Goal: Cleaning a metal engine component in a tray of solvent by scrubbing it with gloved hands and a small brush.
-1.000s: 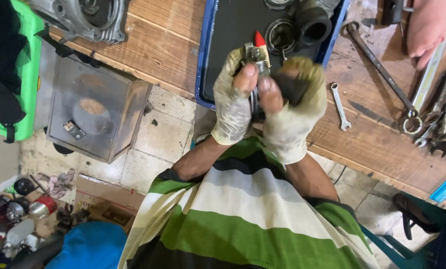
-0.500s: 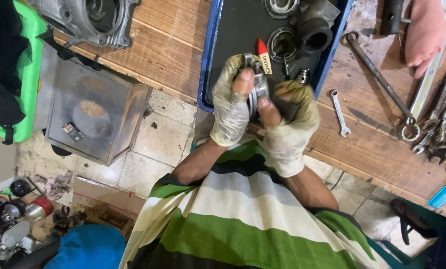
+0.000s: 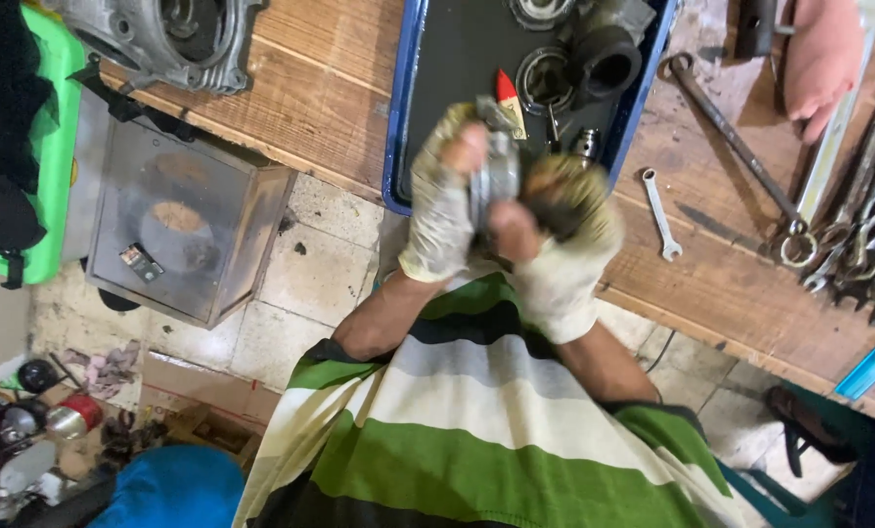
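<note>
Hands (image 3: 501, 210) lowered slightly, metal part (image 3: 497, 178) clamped between both grips

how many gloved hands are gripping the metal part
2: left hand and right hand clasp the round metal part between them, above the blue tray edge. None hidden.

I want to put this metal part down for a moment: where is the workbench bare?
Bare wood lies between the engine casing and the blue tray, and right of the tray around the small spanner. The tray's top end is crowded with round parts, the far right with wrenches. Both the left hand and right hand grip the metal part.
</note>
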